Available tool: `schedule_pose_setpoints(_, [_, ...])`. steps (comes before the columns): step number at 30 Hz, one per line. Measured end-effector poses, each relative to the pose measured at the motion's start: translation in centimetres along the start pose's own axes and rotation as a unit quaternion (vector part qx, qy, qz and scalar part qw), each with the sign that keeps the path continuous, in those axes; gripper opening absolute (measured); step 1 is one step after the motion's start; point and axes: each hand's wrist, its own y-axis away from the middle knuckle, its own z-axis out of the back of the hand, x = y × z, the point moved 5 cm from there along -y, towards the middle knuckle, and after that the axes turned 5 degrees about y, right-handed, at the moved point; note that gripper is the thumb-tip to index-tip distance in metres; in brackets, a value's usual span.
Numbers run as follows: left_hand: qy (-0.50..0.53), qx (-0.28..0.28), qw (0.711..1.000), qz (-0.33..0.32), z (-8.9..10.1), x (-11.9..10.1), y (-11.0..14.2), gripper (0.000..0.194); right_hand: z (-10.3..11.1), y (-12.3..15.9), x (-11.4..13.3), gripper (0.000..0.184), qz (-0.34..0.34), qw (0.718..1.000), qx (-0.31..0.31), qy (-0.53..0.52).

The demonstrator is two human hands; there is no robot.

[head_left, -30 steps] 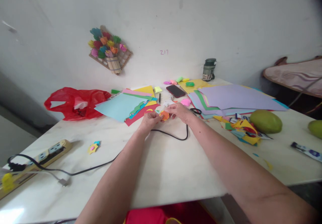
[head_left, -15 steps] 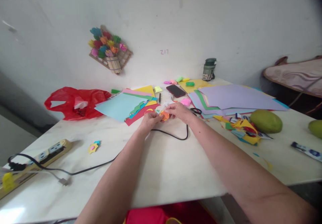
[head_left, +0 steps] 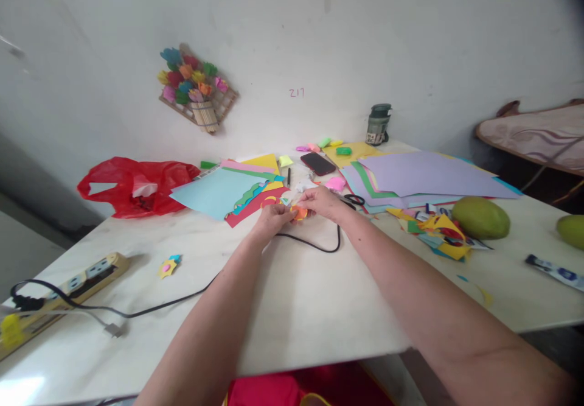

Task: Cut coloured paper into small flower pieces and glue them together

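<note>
Orange piece: a small, roundish orange piece (head_left: 298, 212) sits between both hands above the white marbled table (head_left: 310, 315); its facing and long axis are too small to tell.
Left hand: fingers of the left hand (head_left: 275, 216) clamp its edge at 9 o'clock.
Right hand: fingertips of the right hand (head_left: 314, 201) bunch at 1 o'clock, their hold unclear.
Surroundings: red paper sheet (head_left: 249, 211) at 9 o'clock, black-handled scissors (head_left: 354, 200) at 3, dark phone (head_left: 318, 164) at 1.

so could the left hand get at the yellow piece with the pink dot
Probably yes: the left hand looks near enough and nothing seems to block the yellow piece, though that hand holds an orange piece.
</note>
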Motion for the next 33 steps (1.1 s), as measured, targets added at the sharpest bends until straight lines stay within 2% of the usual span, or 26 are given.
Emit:
schedule_pose_setpoints(9, [-0.018, -0.018, 1.000, -0.004, 0.53, 0.55, -0.45, 0.045, 0.04, 0.03, 0.17, 0.012, -0.006, 1.000, -0.010, 0.000])
schedule_pose_setpoints(16, [-0.017, -0.047, 0.999, -0.002, 0.50, 0.54, -0.64, 0.032, 0.08, -0.02, 0.07, 0.010, 0.002, 1.000, 0.000, 0.004])
schedule_pose_setpoints(20, [0.014, -0.040, 0.999, -0.025, 0.22, 0.23, -0.51, 0.036, 0.05, -0.16, -0.19, 0.008, -0.001, 1.000, 0.001, 0.009])
schedule_pose_setpoints(29, [0.010, -0.040, 0.999, -0.018, 0.09, 0.08, -0.25, 0.039, -0.13, -0.10, -0.14, 0.009, 0.011, 1.000, 0.016, 0.000])
schedule_pose_setpoints(33, [0.008, -0.052, 0.998, -0.018, 0.29, 0.45, -0.48, 0.040, -0.13, 0.11, 0.09, 0.018, 0.008, 0.999, 0.030, -0.014])
